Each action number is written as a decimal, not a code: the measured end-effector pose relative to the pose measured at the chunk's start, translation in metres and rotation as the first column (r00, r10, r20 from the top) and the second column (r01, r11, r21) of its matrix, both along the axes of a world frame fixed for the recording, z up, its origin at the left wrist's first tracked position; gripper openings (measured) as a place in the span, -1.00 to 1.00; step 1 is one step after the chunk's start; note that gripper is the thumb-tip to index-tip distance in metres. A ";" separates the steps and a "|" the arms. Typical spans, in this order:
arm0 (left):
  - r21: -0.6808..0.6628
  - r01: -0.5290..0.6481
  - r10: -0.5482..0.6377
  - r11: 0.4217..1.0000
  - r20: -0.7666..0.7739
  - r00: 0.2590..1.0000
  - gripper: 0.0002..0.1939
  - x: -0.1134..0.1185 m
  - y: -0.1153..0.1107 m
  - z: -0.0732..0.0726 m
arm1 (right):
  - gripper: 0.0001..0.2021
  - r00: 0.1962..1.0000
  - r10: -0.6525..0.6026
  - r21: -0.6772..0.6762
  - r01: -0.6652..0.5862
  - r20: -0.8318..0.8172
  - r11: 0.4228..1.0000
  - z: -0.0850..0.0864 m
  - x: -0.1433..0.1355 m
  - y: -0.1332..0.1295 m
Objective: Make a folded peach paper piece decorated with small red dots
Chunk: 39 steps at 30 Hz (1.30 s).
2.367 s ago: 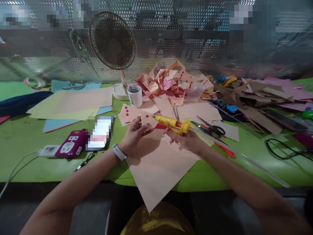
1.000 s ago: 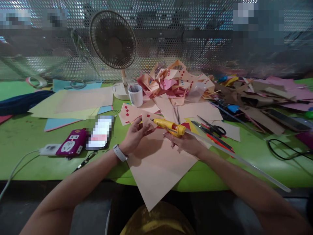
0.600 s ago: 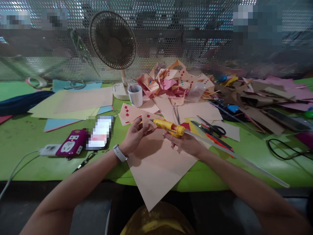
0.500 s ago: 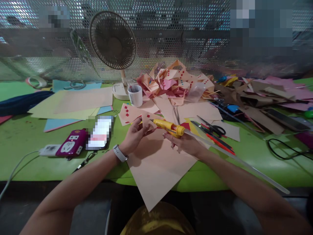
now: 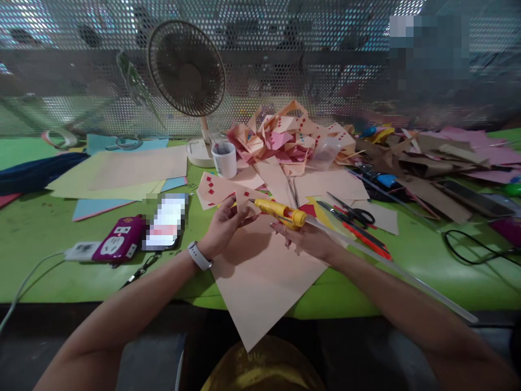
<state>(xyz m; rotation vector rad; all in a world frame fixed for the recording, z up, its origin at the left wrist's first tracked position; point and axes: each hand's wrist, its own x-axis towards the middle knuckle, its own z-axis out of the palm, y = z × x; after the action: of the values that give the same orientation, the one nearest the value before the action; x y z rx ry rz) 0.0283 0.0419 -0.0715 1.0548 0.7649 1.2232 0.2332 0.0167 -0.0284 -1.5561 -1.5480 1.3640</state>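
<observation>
In the head view my right hand (image 5: 307,236) is wrapped round a yellow hot glue gun (image 5: 280,210), its nozzle pointing left. A long clear glue stick (image 5: 391,263) runs out of the gun's back end. My left hand (image 5: 223,222) pinches a peach paper piece (image 5: 243,200) with red diamonds on it. The nozzle tip lies close against this paper; whether it touches I cannot tell. Under both hands is a large plain peach sheet (image 5: 266,271), one corner hanging over the table's front edge.
Black scissors (image 5: 360,216) and a red cutter knife (image 5: 366,239) lie to the right. A phone (image 5: 166,222) and a purple power strip (image 5: 121,237) lie left. Behind stand a white cup (image 5: 225,161), a fan (image 5: 186,68) and a heap of folded paper pieces (image 5: 285,136).
Both hands and the glue gun hold almost still. The view has shifted very slightly.
</observation>
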 end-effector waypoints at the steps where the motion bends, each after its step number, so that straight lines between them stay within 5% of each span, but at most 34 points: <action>1: 0.002 0.002 -0.002 1.000 -0.001 1.000 -0.60 0.000 0.000 0.000 | -0.49 1.000 -0.001 0.007 0.001 0.002 1.000 0.000 0.000 0.000; 11: 0.010 0.001 -0.001 1.000 -0.003 1.000 -0.62 0.000 0.000 -0.001 | -0.53 0.998 0.055 0.067 -0.055 -0.004 0.996 -0.009 0.004 0.001; 31: -0.016 -0.016 0.016 1.000 0.014 1.000 -0.61 0.001 0.001 -0.002 | -0.61 0.999 0.011 0.018 -0.011 0.034 1.000 0.001 0.000 -0.001; 35: -0.016 -0.042 0.042 0.999 0.005 0.999 -0.68 0.000 0.000 0.002 | -0.62 1.000 -0.005 0.186 0.010 -0.030 0.982 -0.003 0.010 0.003; 39: -0.010 -0.050 0.050 0.999 -0.022 0.999 -0.69 0.000 -0.002 0.007 | -0.59 0.980 -0.054 0.405 0.130 -0.193 0.905 0.006 0.028 0.012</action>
<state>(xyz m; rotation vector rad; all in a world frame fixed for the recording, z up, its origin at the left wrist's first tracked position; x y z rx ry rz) 0.0283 0.0402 -0.0641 1.0470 0.8178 1.2509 0.2610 0.0283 -0.0227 -1.1943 -1.5122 1.0049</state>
